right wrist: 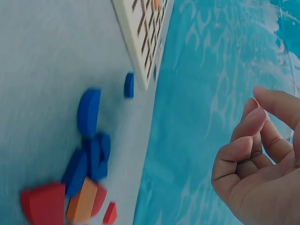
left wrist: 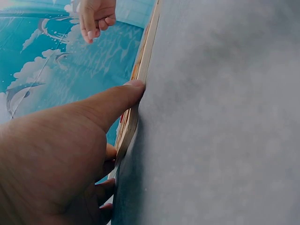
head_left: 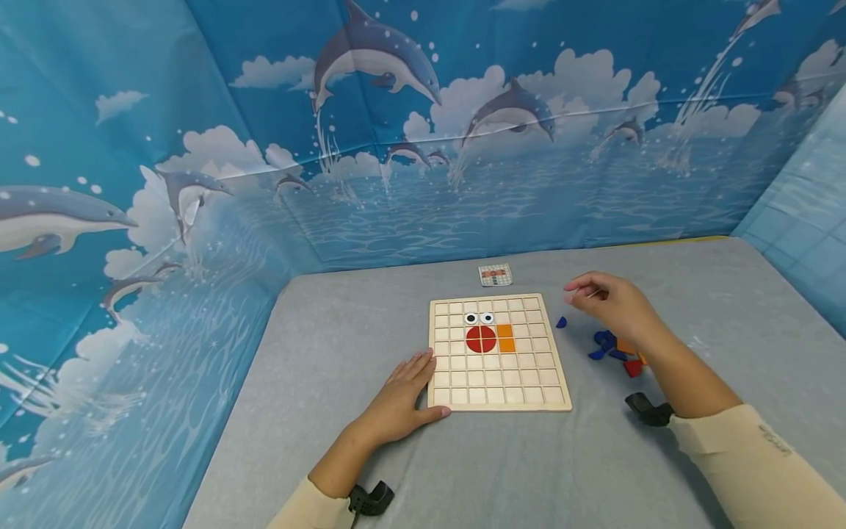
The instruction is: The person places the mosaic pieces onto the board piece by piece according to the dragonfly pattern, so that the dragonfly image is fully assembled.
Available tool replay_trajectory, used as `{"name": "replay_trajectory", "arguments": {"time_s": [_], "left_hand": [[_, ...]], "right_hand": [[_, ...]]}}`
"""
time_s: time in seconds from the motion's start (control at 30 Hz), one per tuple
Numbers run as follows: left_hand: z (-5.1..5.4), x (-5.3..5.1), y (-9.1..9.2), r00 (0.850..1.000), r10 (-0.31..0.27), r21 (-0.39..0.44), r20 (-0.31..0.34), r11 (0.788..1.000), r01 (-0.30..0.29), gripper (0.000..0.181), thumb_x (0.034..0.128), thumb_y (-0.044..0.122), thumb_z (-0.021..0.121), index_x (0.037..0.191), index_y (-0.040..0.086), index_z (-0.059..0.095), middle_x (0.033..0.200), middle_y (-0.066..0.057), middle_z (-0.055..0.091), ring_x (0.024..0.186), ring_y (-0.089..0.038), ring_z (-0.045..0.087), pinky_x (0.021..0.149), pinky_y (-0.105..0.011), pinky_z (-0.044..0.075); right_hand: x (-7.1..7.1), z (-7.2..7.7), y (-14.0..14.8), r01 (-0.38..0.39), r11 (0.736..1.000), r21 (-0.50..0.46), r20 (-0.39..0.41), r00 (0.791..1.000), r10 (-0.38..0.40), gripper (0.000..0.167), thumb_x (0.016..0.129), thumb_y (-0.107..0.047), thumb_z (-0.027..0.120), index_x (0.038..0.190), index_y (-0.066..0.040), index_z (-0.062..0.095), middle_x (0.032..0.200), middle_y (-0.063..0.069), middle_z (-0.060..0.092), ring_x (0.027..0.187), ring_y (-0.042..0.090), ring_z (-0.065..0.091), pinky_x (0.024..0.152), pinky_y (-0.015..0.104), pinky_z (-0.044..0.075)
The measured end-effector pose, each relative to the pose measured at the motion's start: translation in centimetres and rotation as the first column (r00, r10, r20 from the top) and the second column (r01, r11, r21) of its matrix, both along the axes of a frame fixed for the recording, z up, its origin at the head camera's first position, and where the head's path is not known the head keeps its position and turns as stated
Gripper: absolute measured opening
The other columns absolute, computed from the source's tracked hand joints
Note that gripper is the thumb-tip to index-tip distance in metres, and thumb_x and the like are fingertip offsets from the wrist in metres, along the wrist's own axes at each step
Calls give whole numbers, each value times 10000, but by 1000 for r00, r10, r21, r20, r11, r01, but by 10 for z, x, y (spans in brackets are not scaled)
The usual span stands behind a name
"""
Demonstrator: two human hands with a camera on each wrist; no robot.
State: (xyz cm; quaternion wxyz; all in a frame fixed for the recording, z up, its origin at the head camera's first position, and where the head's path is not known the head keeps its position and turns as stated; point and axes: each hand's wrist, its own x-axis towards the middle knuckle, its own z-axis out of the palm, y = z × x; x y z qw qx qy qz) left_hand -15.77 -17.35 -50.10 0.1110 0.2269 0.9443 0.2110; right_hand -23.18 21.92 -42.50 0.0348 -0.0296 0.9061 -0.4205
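Note:
A square wooden grid board [head_left: 499,382] lies on the table, bearing two eye pieces [head_left: 479,318], a red disc of quarter pieces [head_left: 480,339] and two orange squares [head_left: 505,339]. My left hand [head_left: 396,404] rests at its near left corner, fingers along the left side and thumb [left wrist: 133,86] against the near edge. Beyond the right side, my right hand [head_left: 611,303] hovers in the air with loosely bent fingers; nothing shows between thumb and fingertips in the right wrist view [right wrist: 260,154]. One small blue piece [head_left: 561,322] lies between the board and that hand.
Blue pieces [right wrist: 89,112], an orange piece [right wrist: 82,200] and red pieces [right wrist: 44,202] lie in a loose heap right of the board, under the right forearm. A small patterned card [head_left: 495,275] lies behind the board. A dolphin-print curtain [head_left: 410,213] hangs behind the grey table [head_left: 330,345].

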Motion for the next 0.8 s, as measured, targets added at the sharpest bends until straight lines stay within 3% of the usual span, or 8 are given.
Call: {"name": "replay_trajectory", "arguments": {"time_s": [0.13, 0.6, 0.8], "left_hand": [[0, 0, 0, 1000, 0, 1, 3, 1000, 0, 924, 928, 556, 663, 1616, 111, 237, 1713, 18, 139, 1596, -204, 120, 1301, -466, 143], [1, 0, 0, 1000, 1, 9, 3, 1000, -2, 923, 926, 548, 669, 1614, 106, 241, 1714, 11, 146, 1596, -213, 125, 1299, -476, 143], [2, 1, 1, 1000, 1, 12, 6, 1000, -1, 923, 926, 545, 672, 1615, 108, 241, 1713, 10, 151, 1596, -216, 128, 1298, -479, 144]], "right_hand": [[-3, -2, 13, 19, 1000, 22, 8, 1000, -19, 537, 985, -541, 583, 1302, -109, 625, 1160, 118, 608, 963, 268, 566, 730, 309, 515], [-12, -12, 54, 102, 993, 59, 97, 989, -107, 621, 976, -569, 575, 1360, -80, 569, 1207, 173, 567, 1016, 344, 573, 734, 334, 520], [-16, -20, 69, 112, 992, 57, 128, 985, -118, 573, 1002, -491, 579, 1381, -62, 550, 1205, 188, 580, 1041, 364, 566, 749, 334, 479]]}}
